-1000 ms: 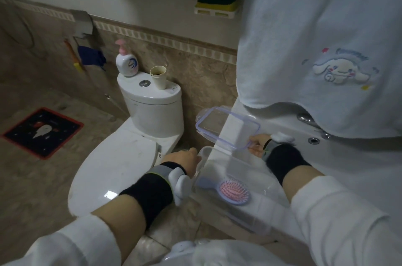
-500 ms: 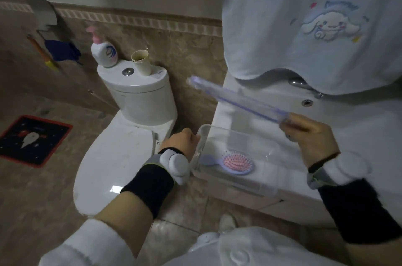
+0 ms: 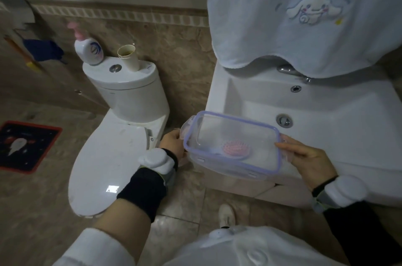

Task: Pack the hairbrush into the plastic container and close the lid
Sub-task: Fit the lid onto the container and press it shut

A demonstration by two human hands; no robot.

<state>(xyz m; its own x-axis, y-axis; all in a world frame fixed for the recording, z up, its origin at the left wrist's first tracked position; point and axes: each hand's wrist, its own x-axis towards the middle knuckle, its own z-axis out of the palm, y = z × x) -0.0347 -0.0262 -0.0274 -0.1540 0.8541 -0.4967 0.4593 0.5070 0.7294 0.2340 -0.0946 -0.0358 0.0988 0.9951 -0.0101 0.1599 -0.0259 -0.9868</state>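
A person's left hand (image 3: 173, 142) and right hand (image 3: 304, 157) grip opposite ends of the plastic container (image 3: 219, 165), lid (image 3: 233, 133) laid on top, hairbrush (image 3: 236, 149) inside between them; pressing the clips shut likely comes next.

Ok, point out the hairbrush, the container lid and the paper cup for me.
hairbrush (image 3: 237, 148), head view, on its pink bristle pad inside the container.
container lid (image 3: 230, 133), head view, on the clear middle panel.
paper cup (image 3: 130, 60), head view, on its side wall, on the toilet tank.
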